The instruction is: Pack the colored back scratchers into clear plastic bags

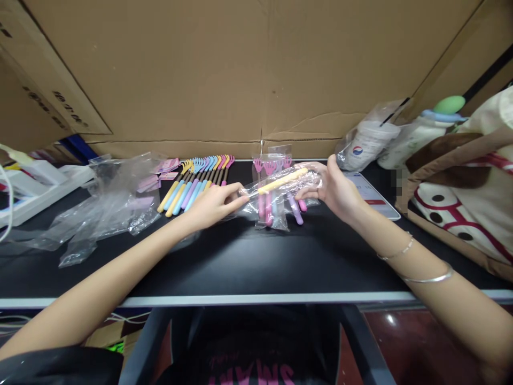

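Note:
A yellow back scratcher (282, 180) lies slantwise inside a clear plastic bag (253, 199), raised a little above the table. My left hand (218, 206) pinches the bag's left end between thumb and fingertips. Around the right end curl the fingers of my right hand (339, 188), which supports the bagged scratcher; part of its end is hidden there. Below and behind the bag are several bagged back scratchers (269, 213) with pink, blue and purple handles. To the left, nearer my left hand, several loose back scratchers (182, 193) lie in a row with their claw heads away from me.
Crumpled clear bags (116, 198) and pink cards (166, 167) lie at the left, beside a white power strip (36, 182). At the right are a phone (371, 195), a bagged plastic cup (366, 147), a bottle (435, 131) and a cloth bag (473, 176). A cardboard wall (192, 69) closes the back.

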Tool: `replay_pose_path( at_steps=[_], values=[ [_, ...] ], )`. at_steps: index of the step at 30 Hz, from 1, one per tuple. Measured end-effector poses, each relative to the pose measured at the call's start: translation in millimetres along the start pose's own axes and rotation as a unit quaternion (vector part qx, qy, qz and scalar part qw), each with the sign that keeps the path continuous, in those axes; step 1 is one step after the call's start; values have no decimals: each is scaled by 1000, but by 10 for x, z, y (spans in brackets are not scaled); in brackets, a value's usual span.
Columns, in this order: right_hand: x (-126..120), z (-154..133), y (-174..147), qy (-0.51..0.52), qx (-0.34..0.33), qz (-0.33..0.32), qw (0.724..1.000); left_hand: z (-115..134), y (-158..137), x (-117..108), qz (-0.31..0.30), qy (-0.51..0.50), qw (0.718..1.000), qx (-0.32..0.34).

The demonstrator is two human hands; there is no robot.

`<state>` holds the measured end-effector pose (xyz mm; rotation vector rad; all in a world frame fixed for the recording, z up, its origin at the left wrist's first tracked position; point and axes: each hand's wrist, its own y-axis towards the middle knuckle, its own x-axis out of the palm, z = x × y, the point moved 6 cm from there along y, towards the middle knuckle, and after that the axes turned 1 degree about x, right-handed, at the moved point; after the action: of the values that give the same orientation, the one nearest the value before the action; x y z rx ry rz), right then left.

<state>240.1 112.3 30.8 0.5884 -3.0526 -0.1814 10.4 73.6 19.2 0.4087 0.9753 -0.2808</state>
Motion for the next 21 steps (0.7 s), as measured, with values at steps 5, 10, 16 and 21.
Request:
replay_pose_path(
  at_steps=[5,10,16,21],
  values=[
    [12,26,-4,-22,5,0,1000,-52,-7,30,4,-3,1000,-22],
    [-28,59,-2,-38,1,33,999,-38,-16,56,2,3,1000,-17],
    [-56,38,1,-44,-22,49,998,-19,-17,51,4,18,1000,-14],
    [-55,52,8,-25,-20,40,999,-1,-12,50,3,16,1000,4]
  ],
)
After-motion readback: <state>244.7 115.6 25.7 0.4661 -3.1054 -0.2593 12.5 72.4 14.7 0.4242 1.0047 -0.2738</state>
